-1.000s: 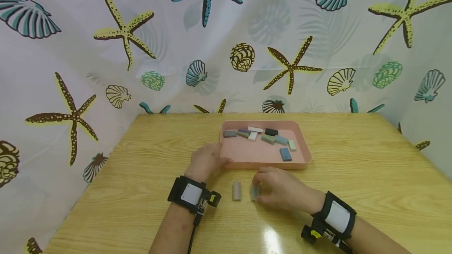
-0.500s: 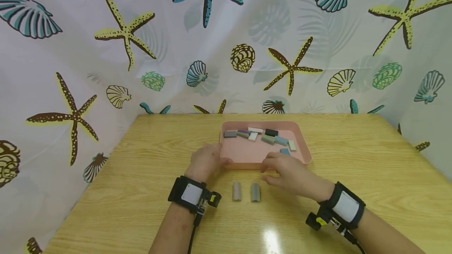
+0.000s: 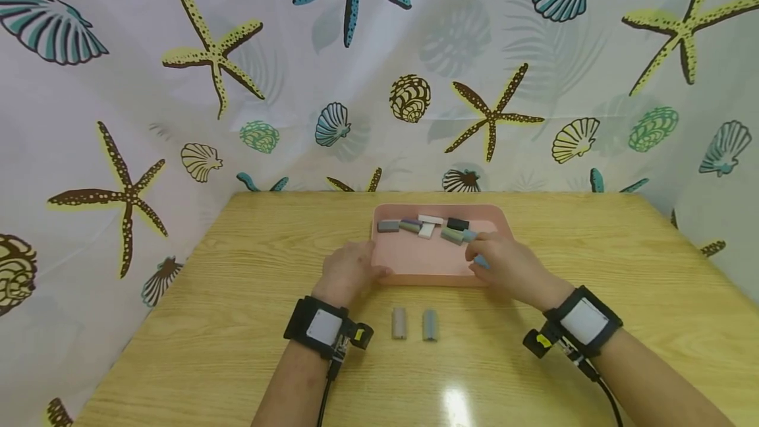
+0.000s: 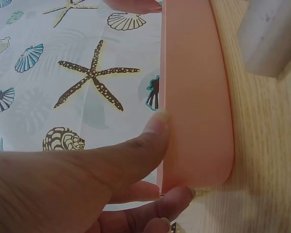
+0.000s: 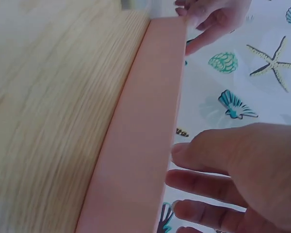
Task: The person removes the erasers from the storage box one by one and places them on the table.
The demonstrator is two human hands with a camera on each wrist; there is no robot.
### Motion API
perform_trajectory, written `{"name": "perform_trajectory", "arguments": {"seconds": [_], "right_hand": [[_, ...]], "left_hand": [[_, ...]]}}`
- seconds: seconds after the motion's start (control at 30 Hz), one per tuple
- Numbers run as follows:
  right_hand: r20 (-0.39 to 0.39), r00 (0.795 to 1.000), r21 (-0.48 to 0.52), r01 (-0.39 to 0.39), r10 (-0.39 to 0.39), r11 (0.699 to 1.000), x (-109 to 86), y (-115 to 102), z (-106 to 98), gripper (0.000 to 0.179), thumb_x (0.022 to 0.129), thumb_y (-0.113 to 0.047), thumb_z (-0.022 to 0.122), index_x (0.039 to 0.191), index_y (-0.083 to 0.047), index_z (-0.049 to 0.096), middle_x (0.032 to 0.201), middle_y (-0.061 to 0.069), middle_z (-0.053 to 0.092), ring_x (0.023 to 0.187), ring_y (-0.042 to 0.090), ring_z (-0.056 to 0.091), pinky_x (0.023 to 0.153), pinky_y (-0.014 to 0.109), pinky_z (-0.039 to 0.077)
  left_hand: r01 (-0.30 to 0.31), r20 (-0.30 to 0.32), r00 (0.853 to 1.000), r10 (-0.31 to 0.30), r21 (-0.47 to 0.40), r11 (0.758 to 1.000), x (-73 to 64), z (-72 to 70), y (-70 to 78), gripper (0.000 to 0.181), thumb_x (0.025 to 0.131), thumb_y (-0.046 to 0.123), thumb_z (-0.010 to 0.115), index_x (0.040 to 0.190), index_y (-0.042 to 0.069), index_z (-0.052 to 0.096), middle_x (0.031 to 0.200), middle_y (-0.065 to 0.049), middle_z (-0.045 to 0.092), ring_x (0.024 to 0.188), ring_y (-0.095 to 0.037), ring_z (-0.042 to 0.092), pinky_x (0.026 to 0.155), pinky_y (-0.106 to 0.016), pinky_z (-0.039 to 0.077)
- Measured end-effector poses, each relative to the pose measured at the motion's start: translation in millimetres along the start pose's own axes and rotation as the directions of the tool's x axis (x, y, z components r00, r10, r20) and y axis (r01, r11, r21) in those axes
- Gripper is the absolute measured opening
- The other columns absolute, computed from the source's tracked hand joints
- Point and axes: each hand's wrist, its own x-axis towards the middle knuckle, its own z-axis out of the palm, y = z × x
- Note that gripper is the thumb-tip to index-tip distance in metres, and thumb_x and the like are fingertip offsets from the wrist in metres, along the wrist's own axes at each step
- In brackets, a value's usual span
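One beige block lies at seven o'clock of the pink tray and one grey-blue block at six, apart on the tabletop. The left hand pinches the tray's rim at eight o'clock. At four, the right hand's fingers bend loosely, thumb apart, by the blue block; I cannot tell if they touch it. Other blocks lie inside, from ten to one.

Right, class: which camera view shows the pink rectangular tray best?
The head view: there the pink rectangular tray shows its inside and most of its rim. The left wrist view shows an outer side and the left hand gripping it; right wrist, only an outer side.
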Motion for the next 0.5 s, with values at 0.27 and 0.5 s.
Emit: {"name": "perform_trajectory", "arguments": {"seconds": [0.27,0.5], "right_hand": [[0.079,0.989,0.095,-0.129,0.121,0.987,4.7,21.4,6.5,0.012,0.077,-0.007,0.07,0.086,-0.008,0.063,0.087,0.007,0.057,0.064,0.014,0.047,0.053,0.028,0.04],[0.113,0.985,0.126,-0.142,0.128,0.982,7.1,37.4,13.3,0.014,0.074,-0.006,0.07,0.085,-0.009,0.062,0.081,0.007,0.054,0.059,0.014,0.042,0.052,0.029,0.036]], "left_hand": [[0.006,0.002,1.0,-0.006,-0.016,1.0,0.1,0.3,-0.5,0.039,0.079,0.04,0.068,0.1,0.008,0.058,0.071,-0.003,0.055,0.058,-0.016,0.048,0.049,-0.028,0.034],[-0.004,-0.01,1.0,0.004,-0.002,1.0,-0.2,0.8,-0.6,0.041,0.08,0.04,0.068,0.103,0.008,0.058,0.072,-0.003,0.055,0.06,-0.016,0.049,0.049,-0.028,0.035]]}}
